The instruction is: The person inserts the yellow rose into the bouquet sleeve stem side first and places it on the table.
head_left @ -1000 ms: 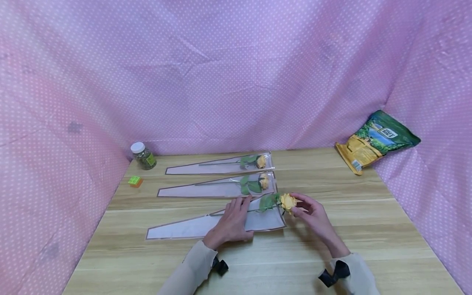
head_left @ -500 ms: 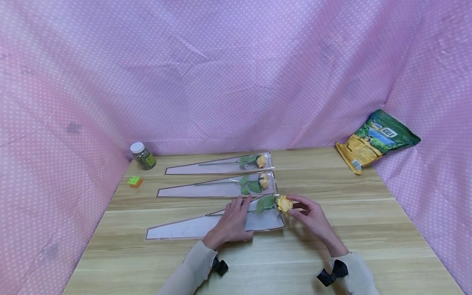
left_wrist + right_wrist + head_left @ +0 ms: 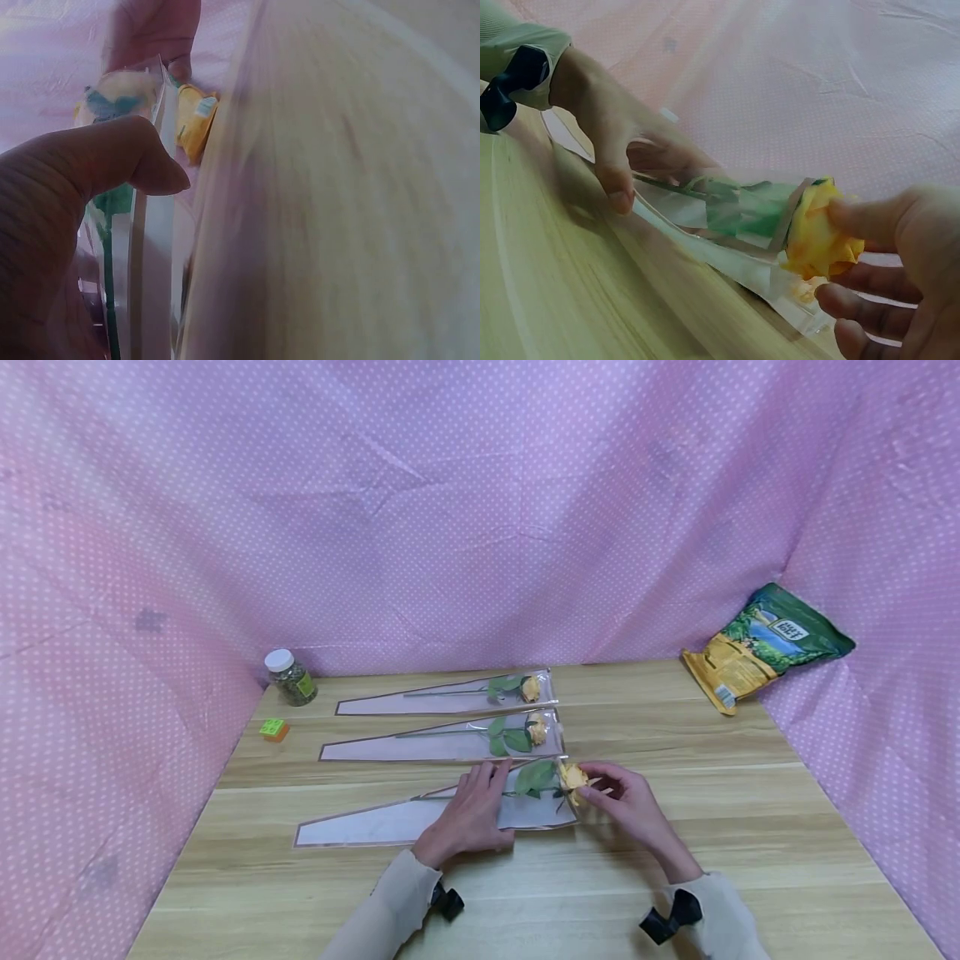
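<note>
A yellow rose (image 3: 573, 778) lies with its stem and green leaves (image 3: 537, 775) inside a tapered clear-and-white flower sleeve (image 3: 360, 825), its bloom at the wide mouth on the right. My right hand (image 3: 626, 802) holds the bloom; in the right wrist view the thumb lies on the yellow petals (image 3: 817, 232), with fingers below. My left hand (image 3: 471, 810) spans the sleeve across its middle, fingers over the far side and thumb by the near edge. The left wrist view shows that bent thumb (image 3: 112, 154) in front of the sleeve and green stem (image 3: 109, 289).
Behind lie two more sleeves, a middle one (image 3: 375, 751) and a far one (image 3: 375, 704), each with a rose inside. At the left stand a white-lidded jar (image 3: 292, 678) and a small green-and-orange block (image 3: 275, 729). A green-and-yellow bag (image 3: 765, 647) leans at the back right.
My right hand has moved a little left with the rose, and the bloom and leaves have slid farther into the sleeve's mouth. The left hand has stayed in place.
</note>
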A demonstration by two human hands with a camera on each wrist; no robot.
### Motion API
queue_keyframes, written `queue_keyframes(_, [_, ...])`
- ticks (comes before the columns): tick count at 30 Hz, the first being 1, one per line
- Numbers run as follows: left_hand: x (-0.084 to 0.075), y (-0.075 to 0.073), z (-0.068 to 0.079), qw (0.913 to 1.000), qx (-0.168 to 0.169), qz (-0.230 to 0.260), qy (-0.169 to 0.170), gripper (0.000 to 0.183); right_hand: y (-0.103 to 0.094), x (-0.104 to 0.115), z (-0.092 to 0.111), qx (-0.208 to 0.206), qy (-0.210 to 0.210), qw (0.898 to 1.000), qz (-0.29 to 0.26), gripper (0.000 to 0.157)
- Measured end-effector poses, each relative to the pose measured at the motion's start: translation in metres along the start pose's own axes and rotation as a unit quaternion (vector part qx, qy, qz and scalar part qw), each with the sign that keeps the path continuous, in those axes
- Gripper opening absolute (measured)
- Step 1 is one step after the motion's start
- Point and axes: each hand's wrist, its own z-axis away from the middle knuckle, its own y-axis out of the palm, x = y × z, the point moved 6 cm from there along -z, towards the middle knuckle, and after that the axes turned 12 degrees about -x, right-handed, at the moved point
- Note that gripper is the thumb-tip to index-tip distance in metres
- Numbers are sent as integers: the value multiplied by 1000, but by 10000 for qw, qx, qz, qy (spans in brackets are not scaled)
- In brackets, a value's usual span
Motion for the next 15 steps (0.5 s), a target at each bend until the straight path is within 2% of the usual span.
queue_keyframes(3, [0, 0, 0, 10000, -8, -55, 15, 109, 1, 0, 0, -23, -5, 9999, 110, 35])
queue_keyframes(10, [-1, -1, 0, 10000, -6, -65, 24, 107, 6, 4, 1, 214, -378, 9987, 265, 40])
queue_keyframes(15, [0, 0, -1, 10000, 23, -53, 23, 107, 9, 3, 2, 222, -158, 9993, 244, 39])
